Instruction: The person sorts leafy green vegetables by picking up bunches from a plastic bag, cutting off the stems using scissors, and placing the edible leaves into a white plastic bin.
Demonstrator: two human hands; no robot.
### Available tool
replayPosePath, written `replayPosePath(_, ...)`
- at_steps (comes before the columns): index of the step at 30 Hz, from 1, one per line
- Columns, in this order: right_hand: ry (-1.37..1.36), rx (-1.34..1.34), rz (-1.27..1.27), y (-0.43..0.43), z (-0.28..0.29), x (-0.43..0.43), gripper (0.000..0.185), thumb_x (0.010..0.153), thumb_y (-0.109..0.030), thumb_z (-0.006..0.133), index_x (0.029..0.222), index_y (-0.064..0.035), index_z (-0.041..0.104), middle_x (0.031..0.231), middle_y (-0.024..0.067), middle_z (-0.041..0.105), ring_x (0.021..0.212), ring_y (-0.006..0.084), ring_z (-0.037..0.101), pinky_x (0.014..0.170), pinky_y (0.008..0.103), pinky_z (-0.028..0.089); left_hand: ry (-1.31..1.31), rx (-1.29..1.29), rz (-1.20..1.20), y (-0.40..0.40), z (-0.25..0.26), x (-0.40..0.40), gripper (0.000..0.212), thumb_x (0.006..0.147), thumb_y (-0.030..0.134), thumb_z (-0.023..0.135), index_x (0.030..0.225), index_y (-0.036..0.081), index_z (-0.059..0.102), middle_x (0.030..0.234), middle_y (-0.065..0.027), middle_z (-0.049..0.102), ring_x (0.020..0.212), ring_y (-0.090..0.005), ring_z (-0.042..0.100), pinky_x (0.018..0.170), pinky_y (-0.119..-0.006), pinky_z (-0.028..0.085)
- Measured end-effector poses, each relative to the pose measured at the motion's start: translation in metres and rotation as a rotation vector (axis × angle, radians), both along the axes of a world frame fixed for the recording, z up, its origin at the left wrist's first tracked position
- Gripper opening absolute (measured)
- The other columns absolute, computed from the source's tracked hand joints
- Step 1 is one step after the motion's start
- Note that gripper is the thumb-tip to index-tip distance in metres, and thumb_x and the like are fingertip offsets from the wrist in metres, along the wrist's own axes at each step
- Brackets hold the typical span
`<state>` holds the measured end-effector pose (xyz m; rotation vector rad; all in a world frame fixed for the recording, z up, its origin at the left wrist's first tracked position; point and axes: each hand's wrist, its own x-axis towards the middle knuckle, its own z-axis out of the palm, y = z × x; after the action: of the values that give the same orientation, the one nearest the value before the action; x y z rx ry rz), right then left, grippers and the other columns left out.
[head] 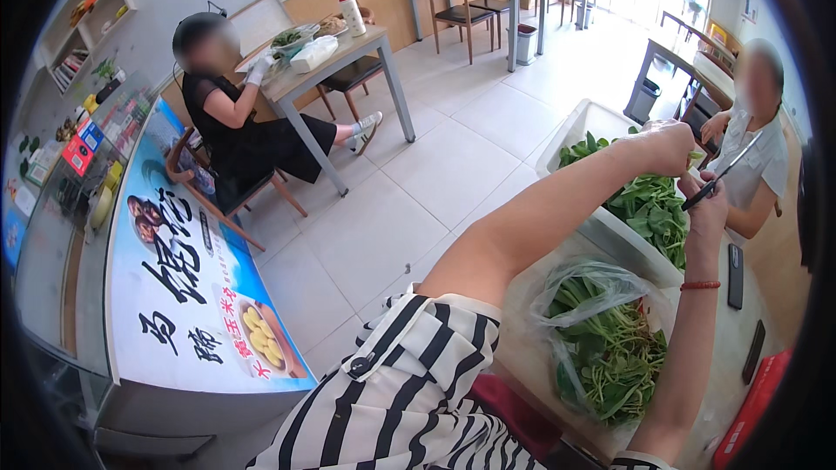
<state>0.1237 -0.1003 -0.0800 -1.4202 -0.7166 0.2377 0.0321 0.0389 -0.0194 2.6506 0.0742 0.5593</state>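
My left hand (pixel 669 147) is closed around leafy greens, with a pale green stem end (pixel 695 156) showing beside its fingers. Right beside it, my right hand (pixel 708 199) grips a knife (pixel 735 160) by its dark handle, the blade pointing up and to the right. Both hands are over a white plastic tub (pixel 604 225) that holds loose leafy greens (pixel 650 209). Nearer to me, a clear plastic bag (pixel 555 326) lies open on the table, with more greens and thin stems (pixel 604 352) in it. My hands hide part of what they hold.
Two phones (pixel 735 277) (pixel 754 352) and a red packet (pixel 754 405) lie along the table's right side. A person in a light shirt (pixel 757 150) sits close beyond my hands. Another person, gloved (pixel 261 68), sits at a separate table (pixel 359 46). A display counter (pixel 196 274) stands to the left.
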Motion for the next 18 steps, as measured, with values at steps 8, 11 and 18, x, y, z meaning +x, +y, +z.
replayPosePath(8, 0.069, 0.032, 0.042, -0.014, -0.010, 0.033, 0.044, 0.079, -0.017, 0.071, 0.112, -0.0002, 0.047, 0.091, 0.0028, 0.056, 0.077, 0.0098, 0.054, 0.063, 0.0229, 0.045, 0.000, 0.030, -0.261, 0.001, 0.000, 0.027, 0.046, 0.066, 0.045, 0.076, 0.071, 0.000, 0.067, 0.058, -0.0137, 0.059, 0.052, -0.0213, 0.056, 0.051, -0.034, 0.046)
replayPosePath(11, 0.037, -0.013, -0.071, 0.003, 0.019, -0.023, 0.036, 0.075, -0.016, 0.073, 0.101, 0.0019, 0.056, 0.078, 0.0033, 0.057, 0.067, 0.0088, 0.050, 0.056, 0.0233, 0.040, 0.107, -0.036, -0.196, 0.020, 0.002, 0.007, 0.050, 0.071, 0.047, 0.072, 0.074, -0.003, 0.067, 0.061, -0.0073, 0.060, 0.055, -0.0127, 0.051, 0.052, -0.030, 0.043)
replayPosePath(18, 0.152, 0.150, 0.096, -0.023, 0.022, -0.001, 0.054, 0.065, -0.012, 0.080, 0.102, 0.0099, 0.049, 0.081, 0.0127, 0.060, 0.070, 0.0160, 0.062, 0.062, 0.0227, 0.051, 0.161, -0.214, -0.202, -0.007, 0.023, 0.004, 0.018, 0.070, 0.009, 0.065, 0.085, -0.001, 0.069, 0.068, -0.0042, 0.062, 0.061, -0.0102, 0.053, 0.057, -0.025, 0.042)
